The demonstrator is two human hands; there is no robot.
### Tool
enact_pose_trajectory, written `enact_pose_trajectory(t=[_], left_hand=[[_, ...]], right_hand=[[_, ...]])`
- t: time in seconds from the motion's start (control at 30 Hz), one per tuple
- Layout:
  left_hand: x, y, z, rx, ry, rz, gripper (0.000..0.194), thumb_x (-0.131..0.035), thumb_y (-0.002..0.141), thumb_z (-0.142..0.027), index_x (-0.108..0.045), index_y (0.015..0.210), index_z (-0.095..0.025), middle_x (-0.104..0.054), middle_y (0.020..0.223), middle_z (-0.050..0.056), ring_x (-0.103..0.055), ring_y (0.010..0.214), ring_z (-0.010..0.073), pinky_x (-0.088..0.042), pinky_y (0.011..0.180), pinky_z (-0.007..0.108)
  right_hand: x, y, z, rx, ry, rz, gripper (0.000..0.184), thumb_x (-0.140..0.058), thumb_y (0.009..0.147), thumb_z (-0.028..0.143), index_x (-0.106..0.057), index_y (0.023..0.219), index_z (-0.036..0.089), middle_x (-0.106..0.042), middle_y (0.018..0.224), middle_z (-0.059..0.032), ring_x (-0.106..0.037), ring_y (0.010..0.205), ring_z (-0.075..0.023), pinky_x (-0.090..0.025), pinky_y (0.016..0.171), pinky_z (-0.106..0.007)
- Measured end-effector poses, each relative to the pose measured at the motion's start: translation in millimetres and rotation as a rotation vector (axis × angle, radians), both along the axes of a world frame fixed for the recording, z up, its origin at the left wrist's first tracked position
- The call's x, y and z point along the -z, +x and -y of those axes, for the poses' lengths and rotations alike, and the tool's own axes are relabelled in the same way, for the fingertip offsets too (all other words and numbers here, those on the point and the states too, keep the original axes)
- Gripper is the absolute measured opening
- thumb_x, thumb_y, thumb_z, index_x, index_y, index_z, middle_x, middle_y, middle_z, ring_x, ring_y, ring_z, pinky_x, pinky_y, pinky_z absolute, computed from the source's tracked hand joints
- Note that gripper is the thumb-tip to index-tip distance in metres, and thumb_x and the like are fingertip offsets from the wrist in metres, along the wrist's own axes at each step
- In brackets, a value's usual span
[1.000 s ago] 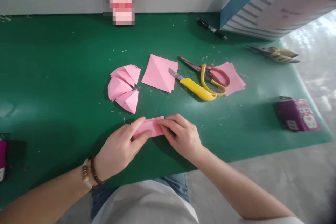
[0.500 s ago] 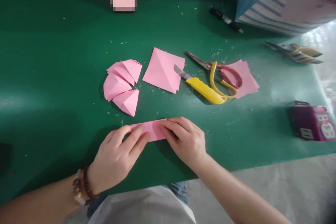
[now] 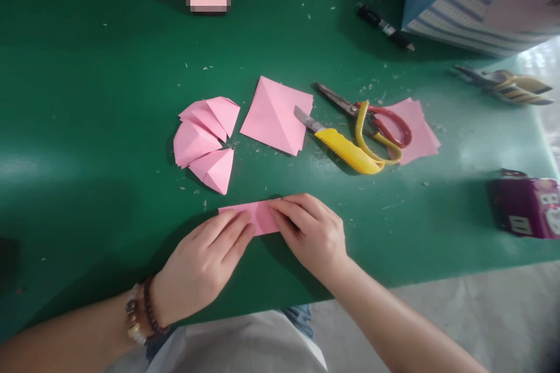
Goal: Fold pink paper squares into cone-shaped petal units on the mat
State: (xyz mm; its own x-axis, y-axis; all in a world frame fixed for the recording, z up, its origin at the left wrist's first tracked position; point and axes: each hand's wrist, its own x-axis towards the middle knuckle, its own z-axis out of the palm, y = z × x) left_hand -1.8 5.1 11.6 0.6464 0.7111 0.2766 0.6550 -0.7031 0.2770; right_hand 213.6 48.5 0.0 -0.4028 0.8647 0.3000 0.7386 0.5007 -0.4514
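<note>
Near edge of the surface: a narrow folded strip of pink paper (image 3: 258, 217) lies flat on the dark green surface (image 3: 87, 99), held between both hands. The left hand (image 3: 201, 265), with a dark bead bracelet (image 3: 151, 309) at the wrist, covers the strip's left part; its fingers (image 3: 231, 233) lie pressed together and extended. The right hand (image 3: 310, 239) bears on the right end, its fingers (image 3: 289, 210) close together and curled slightly over the paper; its thumb is hidden. Neither hand shows a clear pinch. Flat fingers pressing evenly from both sides appear best suited to keeping the paper's edges aligned and its fold crisp.

Mid-surface: a cluster of folded pink paper triangles (image 3: 203, 143) lies left of a creased pink paper square (image 3: 273, 116). The steel blade of a yellow utility knife (image 3: 345, 151) touches the square's right edge, beside red-and-yellow-handled scissors (image 3: 380, 125) resting partly on loose pink paper sheets (image 3: 420, 131).

Far edge and right edge: a black marker (image 3: 385, 26) lies near a blue-and-white striped box (image 3: 481, 6); yellow-handled pliers (image 3: 507, 84) and a purple box (image 3: 522, 208) lie at the right.
</note>
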Motion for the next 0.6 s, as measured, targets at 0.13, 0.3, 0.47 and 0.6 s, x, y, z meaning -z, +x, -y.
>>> enact_pose_trajectory(t=[0.13,0.3,0.47,0.6], left_hand=[[1.0,-0.5,0.9,-0.011,-0.004,-0.006,0.035,-0.042,0.093,-0.003,-0.064,0.120,-0.001,-0.066,0.126,0.016,-0.060,0.118,0.0302,-0.058,0.094,0.042],[2.0,-0.4,2.1,-0.017,-0.017,-0.019,0.036,-0.040,0.095,-0.004,-0.064,0.121,-0.002,-0.063,0.129,0.017,-0.060,0.119,0.0317,-0.059,0.093,0.043],[1.2,1.2,3.0,-0.028,-0.014,-0.035,0.036,-0.040,0.094,-0.004,-0.065,0.120,-0.002,-0.065,0.127,0.017,-0.060,0.118,0.0317,-0.059,0.093,0.043],[-0.6,2.0,3.1,-0.034,-0.013,-0.051,0.035,-0.040,0.094,-0.005,-0.065,0.119,-0.002,-0.066,0.126,0.017,-0.061,0.117,0.0314,-0.060,0.091,0.042]], right_hand=[[-0.2,-0.2,0.4,0.004,0.003,0.005,0.017,-0.058,0.091,0.014,-0.074,0.092,0.020,-0.071,0.082,-0.0035,-0.067,0.073,-0.0139,-0.057,0.068,-0.025],[-0.7,-0.7,0.5,0.013,-0.014,0.001,0.018,-0.057,0.092,0.015,-0.074,0.092,0.021,-0.071,0.082,-0.0034,-0.067,0.073,-0.0141,-0.057,0.068,-0.025],[0.2,-0.5,0.4,0.013,-0.008,0.003,0.018,-0.057,0.092,0.015,-0.074,0.093,0.021,-0.071,0.082,-0.0034,-0.067,0.072,-0.0141,-0.057,0.067,-0.025],[0.3,-0.3,0.5,0.007,-0.012,0.001,0.018,-0.057,0.092,0.015,-0.074,0.093,0.021,-0.071,0.082,-0.0035,-0.067,0.073,-0.0140,-0.057,0.067,-0.026]])
